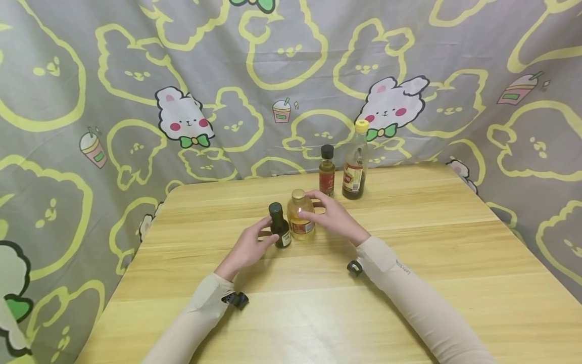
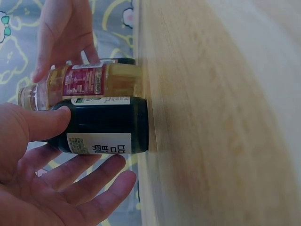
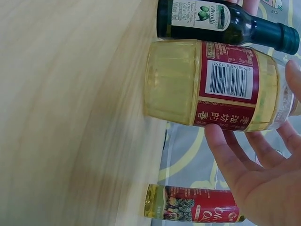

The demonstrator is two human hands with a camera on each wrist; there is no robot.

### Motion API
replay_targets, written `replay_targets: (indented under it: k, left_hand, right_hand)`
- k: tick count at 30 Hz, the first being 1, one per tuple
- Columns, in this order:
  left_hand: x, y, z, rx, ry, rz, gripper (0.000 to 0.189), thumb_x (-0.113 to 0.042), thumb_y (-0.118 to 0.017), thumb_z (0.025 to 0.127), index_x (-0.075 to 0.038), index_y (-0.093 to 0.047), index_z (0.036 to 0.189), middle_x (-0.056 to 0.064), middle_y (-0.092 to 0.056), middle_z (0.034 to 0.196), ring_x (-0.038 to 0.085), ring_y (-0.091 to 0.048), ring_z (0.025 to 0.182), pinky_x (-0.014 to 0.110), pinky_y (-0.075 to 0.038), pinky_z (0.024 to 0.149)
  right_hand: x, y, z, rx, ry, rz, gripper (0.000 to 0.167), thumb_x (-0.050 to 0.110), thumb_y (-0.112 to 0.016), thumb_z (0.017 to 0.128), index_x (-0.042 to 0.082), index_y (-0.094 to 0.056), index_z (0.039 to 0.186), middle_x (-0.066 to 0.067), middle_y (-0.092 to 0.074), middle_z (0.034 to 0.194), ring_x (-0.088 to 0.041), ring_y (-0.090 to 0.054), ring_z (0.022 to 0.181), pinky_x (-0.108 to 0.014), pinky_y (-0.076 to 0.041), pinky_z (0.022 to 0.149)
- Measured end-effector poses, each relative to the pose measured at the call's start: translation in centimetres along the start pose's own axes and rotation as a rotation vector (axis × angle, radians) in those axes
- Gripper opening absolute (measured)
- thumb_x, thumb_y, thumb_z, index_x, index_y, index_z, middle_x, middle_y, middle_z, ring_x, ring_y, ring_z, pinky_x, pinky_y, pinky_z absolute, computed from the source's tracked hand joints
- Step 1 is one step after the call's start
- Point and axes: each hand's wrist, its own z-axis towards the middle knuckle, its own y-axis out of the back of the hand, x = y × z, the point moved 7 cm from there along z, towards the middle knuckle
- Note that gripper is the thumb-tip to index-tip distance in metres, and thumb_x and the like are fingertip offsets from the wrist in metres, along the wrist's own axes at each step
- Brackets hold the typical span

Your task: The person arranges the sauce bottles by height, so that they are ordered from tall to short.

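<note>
My left hand (image 1: 249, 246) holds a small dark green olive oil bottle (image 2: 103, 122) upright on the table, its thumb on the near side and its fingers around the far side. Right beside it stands a clear bottle of yellow cooking oil (image 3: 174, 80) with a red label. My right hand (image 1: 334, 216) holds this bottle loosely around its upper part, thumb near the shoulder and fingertips at the right side. Both bottles rest on the tabletop, caps on. In the right wrist view the olive oil bottle (image 3: 202, 19) shows its white label.
Behind my right hand stand a slim oil bottle (image 1: 327, 174) with a red label and black cap, and a taller bottle (image 1: 353, 179) with a yellow cap and dark liquid. The wooden table (image 1: 291, 308) backs onto a patterned grey curtain (image 1: 273, 141).
</note>
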Motion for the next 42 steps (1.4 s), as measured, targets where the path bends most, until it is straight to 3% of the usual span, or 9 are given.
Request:
replay_targets:
  k: [19, 42]
  left_hand:
    - [0.1, 0.0, 0.0, 0.004, 0.006, -0.003, 0.060, -0.017, -0.065, 0.101, -0.009, -0.041, 0.156, 0.022, -0.053, 0.149, 0.037, -0.065, 0.122, 0.051, -0.054, 0.102]
    - [0.0, 0.0, 0.0, -0.002, 0.008, -0.008, 0.060, -0.017, -0.066, 0.101, -0.008, -0.043, 0.155, 0.022, -0.054, 0.148, 0.038, -0.065, 0.121, 0.049, -0.056, 0.099]
  right_hand:
    - [-0.3, 0.5, 0.7, -0.053, -0.020, -0.020, 0.070, 0.056, -0.074, 0.089, 0.022, -0.052, 0.146, -0.005, -0.054, 0.151, -0.035, -0.051, 0.138, -0.062, -0.039, 0.113]
    - [-0.8, 0.6, 2.2, -0.099, -0.028, 0.049, 0.070, 0.051, -0.075, 0.090, 0.021, -0.050, 0.148, -0.007, -0.053, 0.152, -0.036, -0.054, 0.135, -0.059, -0.042, 0.112]
